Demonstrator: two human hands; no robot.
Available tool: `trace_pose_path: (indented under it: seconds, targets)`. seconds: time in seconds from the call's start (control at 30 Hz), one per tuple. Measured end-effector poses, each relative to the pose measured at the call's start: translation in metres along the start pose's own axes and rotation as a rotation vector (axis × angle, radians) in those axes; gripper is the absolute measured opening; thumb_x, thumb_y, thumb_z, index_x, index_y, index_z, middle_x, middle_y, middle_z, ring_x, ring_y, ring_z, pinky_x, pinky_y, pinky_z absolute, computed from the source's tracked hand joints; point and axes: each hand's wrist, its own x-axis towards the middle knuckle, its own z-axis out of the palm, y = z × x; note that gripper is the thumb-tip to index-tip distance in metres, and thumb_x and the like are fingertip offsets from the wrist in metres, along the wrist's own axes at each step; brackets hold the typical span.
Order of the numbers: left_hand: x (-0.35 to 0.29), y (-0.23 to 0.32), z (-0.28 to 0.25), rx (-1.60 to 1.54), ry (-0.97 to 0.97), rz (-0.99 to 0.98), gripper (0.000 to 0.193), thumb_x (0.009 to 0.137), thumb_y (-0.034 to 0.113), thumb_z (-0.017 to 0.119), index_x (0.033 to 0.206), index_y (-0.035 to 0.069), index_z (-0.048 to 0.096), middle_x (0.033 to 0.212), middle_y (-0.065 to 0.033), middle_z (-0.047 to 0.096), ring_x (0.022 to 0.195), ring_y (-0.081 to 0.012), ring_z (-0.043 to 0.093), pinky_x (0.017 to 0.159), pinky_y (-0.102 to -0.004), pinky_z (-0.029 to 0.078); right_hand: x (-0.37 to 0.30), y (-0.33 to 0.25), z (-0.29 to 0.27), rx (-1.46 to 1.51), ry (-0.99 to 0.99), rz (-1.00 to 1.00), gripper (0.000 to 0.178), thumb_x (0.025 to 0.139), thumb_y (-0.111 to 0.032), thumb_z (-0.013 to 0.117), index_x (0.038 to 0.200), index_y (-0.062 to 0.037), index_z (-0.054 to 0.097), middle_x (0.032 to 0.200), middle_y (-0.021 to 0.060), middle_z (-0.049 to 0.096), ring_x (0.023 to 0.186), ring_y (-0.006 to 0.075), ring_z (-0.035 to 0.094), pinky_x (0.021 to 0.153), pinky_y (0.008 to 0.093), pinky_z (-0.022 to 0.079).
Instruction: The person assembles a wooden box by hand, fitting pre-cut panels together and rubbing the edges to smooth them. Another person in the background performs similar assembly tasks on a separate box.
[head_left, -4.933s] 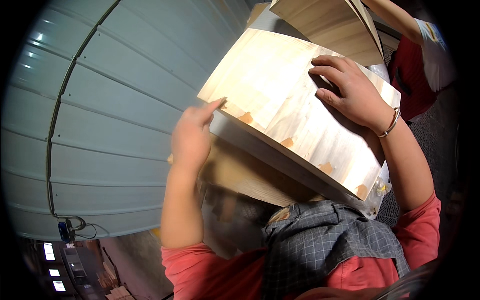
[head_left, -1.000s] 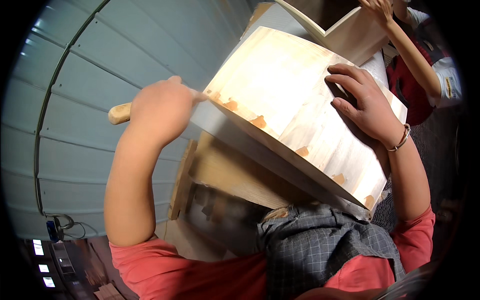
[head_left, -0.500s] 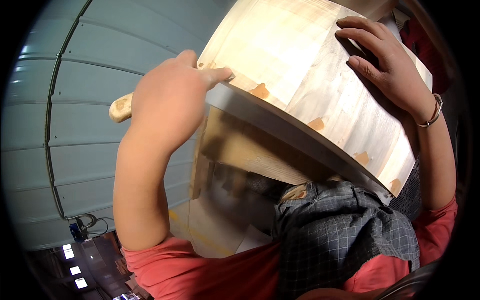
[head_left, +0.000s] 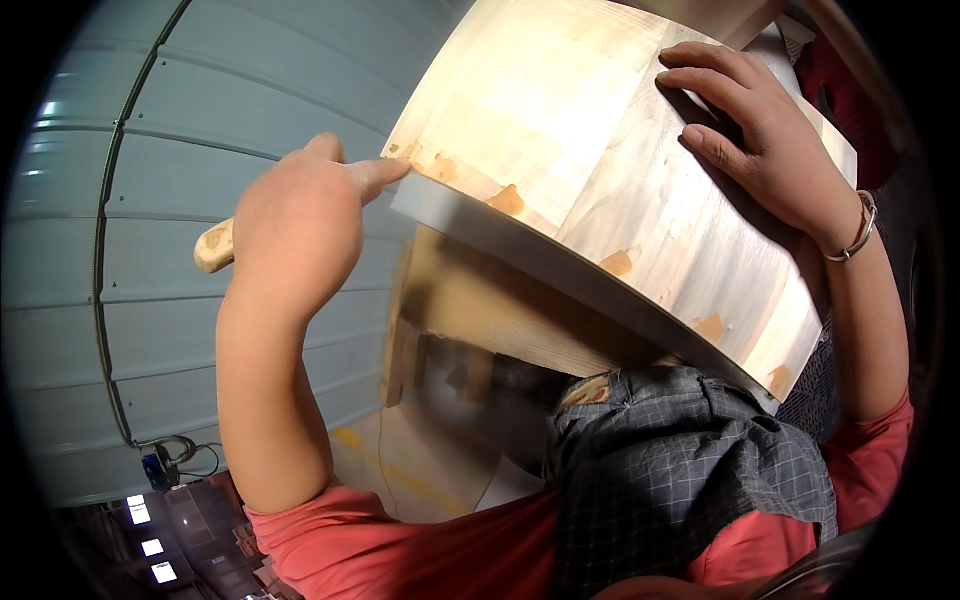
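A pale wooden panel (head_left: 550, 90) made of joined boards lies tilted in front of me, its edge facing my body. Several orange-brown filler patches (head_left: 507, 200) dot the surface along that edge. At the panel's left corner, my left hand (head_left: 297, 220) is closed round a wooden-handled tool (head_left: 214, 247). The rounded handle end sticks out behind the fist; its working end is hidden. The index finger reaches to the corner. My right hand (head_left: 775, 155) rests on the panel's right part with fingers spread, holding nothing.
Under the panel is a wooden support (head_left: 490, 285) with a leg. A dark checked cloth (head_left: 690, 460) covers my lap. A pale blue panelled wall (head_left: 190, 200) stands close on my left, with a cable (head_left: 100, 260) running along it.
My left hand has moved left with the tool, from along the edge to the panel's corner. The panel appears slightly lower and farther left; my right hand stays on it.
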Motion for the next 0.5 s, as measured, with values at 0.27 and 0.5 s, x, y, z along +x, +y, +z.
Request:
trace_pose_path:
  seconds: [0.27,0.5]
  targets:
    - [0.005,-0.013,0.013,-0.076,-0.034,-0.120,0.034,0.093,0.008,0.057,0.119,0.023,0.074,0.084,-0.0082,0.057,0.079,-0.0251,0.060,0.069,-0.0383,0.049,0.000,-0.001,-0.006,0.024,-0.101,0.047,0.038,0.093,-0.022,0.067,0.127,-0.0072,0.061,0.139,0.0094,0.053,0.128,0.0300,0.049,0.109,0.0387,0.042]
    - [0.018,-0.026,0.011,0.054,-0.210,-0.121,0.033,0.097,0.011,0.054,0.120,0.022,0.073,0.087,-0.0102,0.059,0.080,-0.0274,0.061,0.070,-0.0399,0.049,0.001,-0.003,-0.009,0.002,-0.149,0.058,0.039,0.093,-0.023,0.067,0.129,-0.0078,0.060,0.141,0.0101,0.052,0.131,0.0290,0.048,0.110,0.0376,0.041]
